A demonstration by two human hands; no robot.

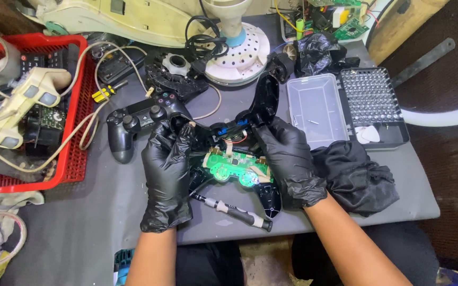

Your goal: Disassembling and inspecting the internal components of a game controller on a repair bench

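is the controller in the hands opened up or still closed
Opened up: the controller shows its bare green circuit board, its back shell lifted away, left hand and right hand gripping it.

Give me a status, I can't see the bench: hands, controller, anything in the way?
Left hand and right hand both grip the opened controller, green board showing. Screwdriver lies just below. Second controller sits beside the left hand.

Packaging: one clear plastic box lid (315, 108), rectangular, open beside a black screwdriver bit case (372, 106), right of centre on the table. Labels, signs, screens: none visible.
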